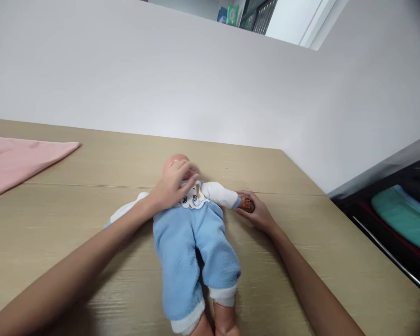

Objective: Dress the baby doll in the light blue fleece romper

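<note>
A baby doll lies on its back on the wooden table, dressed in a light blue fuzzy outfit with white sleeves, white leg cuffs and a cartoon face on the chest. Across the doll's face and upper chest rests my left hand, its fingers stretched out and partly hiding the head. My right hand has its thumb and fingers around the doll's small hand at the end of the outstretched sleeve. The doll's other sleeve is partly covered by my left forearm. Its feet run out of the bottom of the view.
A pink cloth lies on the table at the far left. Behind the table stands a white wall with an opening at the top. To the right, beyond the table's edge, a green folded item sits on a dark rack.
</note>
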The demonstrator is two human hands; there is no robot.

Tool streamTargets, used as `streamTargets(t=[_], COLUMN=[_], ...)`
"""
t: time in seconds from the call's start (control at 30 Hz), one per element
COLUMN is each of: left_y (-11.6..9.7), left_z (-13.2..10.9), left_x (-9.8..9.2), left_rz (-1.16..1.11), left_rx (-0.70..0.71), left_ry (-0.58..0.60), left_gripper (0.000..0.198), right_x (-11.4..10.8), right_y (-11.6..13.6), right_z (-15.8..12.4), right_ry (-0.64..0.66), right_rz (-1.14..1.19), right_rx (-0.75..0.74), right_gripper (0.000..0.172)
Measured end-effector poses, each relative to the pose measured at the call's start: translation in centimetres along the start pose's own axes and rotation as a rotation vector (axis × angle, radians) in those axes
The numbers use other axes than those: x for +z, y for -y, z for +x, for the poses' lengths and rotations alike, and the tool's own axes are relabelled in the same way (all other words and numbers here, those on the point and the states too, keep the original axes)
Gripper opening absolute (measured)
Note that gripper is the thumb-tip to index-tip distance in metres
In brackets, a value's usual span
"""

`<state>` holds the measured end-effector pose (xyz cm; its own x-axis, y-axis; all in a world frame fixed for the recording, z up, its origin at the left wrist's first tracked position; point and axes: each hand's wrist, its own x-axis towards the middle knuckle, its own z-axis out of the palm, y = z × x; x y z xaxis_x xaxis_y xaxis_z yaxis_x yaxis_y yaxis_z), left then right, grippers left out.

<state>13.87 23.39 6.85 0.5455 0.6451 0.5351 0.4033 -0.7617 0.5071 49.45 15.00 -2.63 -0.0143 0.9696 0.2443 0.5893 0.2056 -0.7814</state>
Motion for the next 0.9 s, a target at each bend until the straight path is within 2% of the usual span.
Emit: streamTargets(t=[0.07,0.17,0.27,0.33,0.53,0.73,0.8,0.9], left_y=[1.6,4.4,6.0,6.0,3.3,0.3,-1.3,-5.1], left_z=[-1.5,-3.9,-5.7,-6.3,-6.5,-6.4,-6.4,-7.6], left_x=[-1.9,-3.6,-4.0,-3.7,-2.7,-1.6,-0.8,0.6], left_rz=[-0.046,0.035,0.085,0.084,0.103,0.214,0.184,0.076], left_rx=[-0.044,-0.165,-0.246,-0.263,-0.238,-0.214,-0.258,-0.387], left_ry=[-0.067,-0.208,-0.317,-0.362,-0.403,-0.486,-0.57,-0.676], left_gripper=[0.022,0.024,0.027,0.025,0.02,0.013,0.011,0.011], right_x=[0.2,0.4,0.5,0.5,0.7,1.2,1.4,1.5], right_y=[-0.2,-0.6,-0.7,-0.6,0.4,0.9,1.1,1.4], right_z=[0.1,0.2,0.2,0.3,0.3,0.0,-0.1,-0.3], right_ry=[-0.008,-0.015,-0.027,-0.044,-0.031,-0.054,-0.043,-0.014], right_rz=[-0.023,-0.063,-0.117,-0.156,-0.254,-0.304,-0.3,-0.288], right_rx=[-0.017,-0.047,-0.087,-0.126,-0.27,-0.315,-0.329,-0.346], right_gripper=[0.061,0.058,0.054,0.054,0.05,0.041,0.039,0.039])
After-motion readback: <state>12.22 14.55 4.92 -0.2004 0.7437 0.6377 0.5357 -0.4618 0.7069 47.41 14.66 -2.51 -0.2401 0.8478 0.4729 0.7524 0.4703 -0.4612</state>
